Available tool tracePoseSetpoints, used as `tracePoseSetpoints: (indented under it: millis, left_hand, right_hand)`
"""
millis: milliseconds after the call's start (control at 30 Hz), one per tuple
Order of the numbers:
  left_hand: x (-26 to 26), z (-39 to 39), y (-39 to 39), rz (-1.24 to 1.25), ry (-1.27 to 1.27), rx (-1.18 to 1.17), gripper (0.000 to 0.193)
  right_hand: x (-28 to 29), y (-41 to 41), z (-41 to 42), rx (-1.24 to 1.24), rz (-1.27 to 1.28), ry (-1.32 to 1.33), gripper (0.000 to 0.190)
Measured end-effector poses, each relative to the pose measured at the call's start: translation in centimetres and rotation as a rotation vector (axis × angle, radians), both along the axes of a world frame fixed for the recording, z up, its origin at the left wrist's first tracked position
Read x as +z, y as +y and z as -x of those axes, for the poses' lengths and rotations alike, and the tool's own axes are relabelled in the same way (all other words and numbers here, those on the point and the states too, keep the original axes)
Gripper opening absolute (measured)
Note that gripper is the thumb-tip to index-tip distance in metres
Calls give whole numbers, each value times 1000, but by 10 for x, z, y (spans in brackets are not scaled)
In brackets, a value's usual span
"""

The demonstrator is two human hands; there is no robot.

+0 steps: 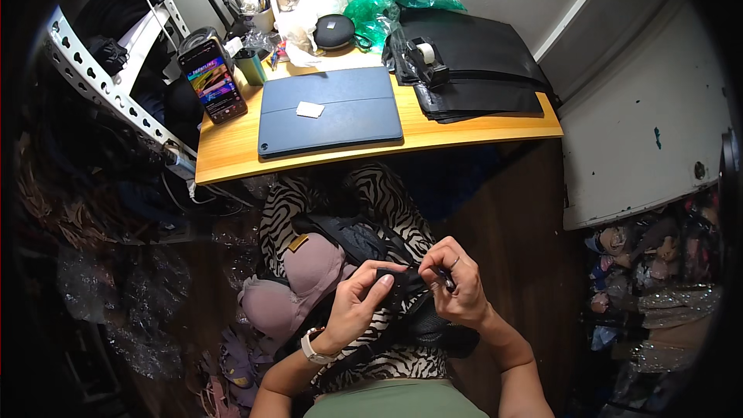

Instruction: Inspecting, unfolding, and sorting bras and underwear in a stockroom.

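My left hand (pixel 360 299) pinches a piece of black fabric (pixel 397 290) between thumb and fingers, above my lap. Close beside it, my right hand (pixel 458 287) is closed around a small dark tool (pixel 446 280) with a shiny part, its kind partly hidden by the fingers. The right fingertips are at the edge of the black fabric. A mauve padded bra (pixel 316 264) with a gold-coloured tag (pixel 298 242) lies over my zebra-print trousers (pixel 377 188). Beside it rests a black bra-like garment (pixel 354 238), and more black mesh fabric (pixel 447 328) hangs below my right hand.
Ahead stands a wooden desk (pixel 232 157) with a phone (pixel 213 82), a blue-grey tablet case (pixel 331 110), a tape dispenser (pixel 429 64) and black plastic bags (pixel 482 93). A white metal shelf (pixel 110 87) rises left. Packed garments (pixel 650 278) lie right, purple garments (pixel 238 360) lower left.
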State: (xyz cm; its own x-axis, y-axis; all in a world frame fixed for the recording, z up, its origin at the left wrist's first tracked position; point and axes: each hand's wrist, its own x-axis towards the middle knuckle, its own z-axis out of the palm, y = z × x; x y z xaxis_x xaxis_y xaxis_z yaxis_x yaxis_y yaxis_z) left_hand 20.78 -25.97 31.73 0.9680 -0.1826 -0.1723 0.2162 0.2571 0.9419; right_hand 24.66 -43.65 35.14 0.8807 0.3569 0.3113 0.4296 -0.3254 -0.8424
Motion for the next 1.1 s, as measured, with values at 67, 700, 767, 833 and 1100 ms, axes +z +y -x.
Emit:
tracePoseSetpoints:
  millis: [67, 700, 767, 833, 1100]
  left_hand:
    - [2, 0, 1, 50, 47, 8, 21]
    - [0, 1, -2, -95, -67, 67, 23]
    - [3, 1, -5, -176, -178, 66, 26]
    - [-5, 1, -1, -191, -167, 36, 26]
    - [7, -6, 0, -168, -115, -120, 32]
  right_hand:
    - [3, 1, -1, 3, -21, 23, 15]
    - [-10, 1, 8, 42, 21, 418, 25]
    - [-13, 1, 13, -14, -35, 545, 18]
    - [-10, -1, 13, 15, -9, 504, 17]
    - [-16, -10, 17, -81, -207, 650, 16]
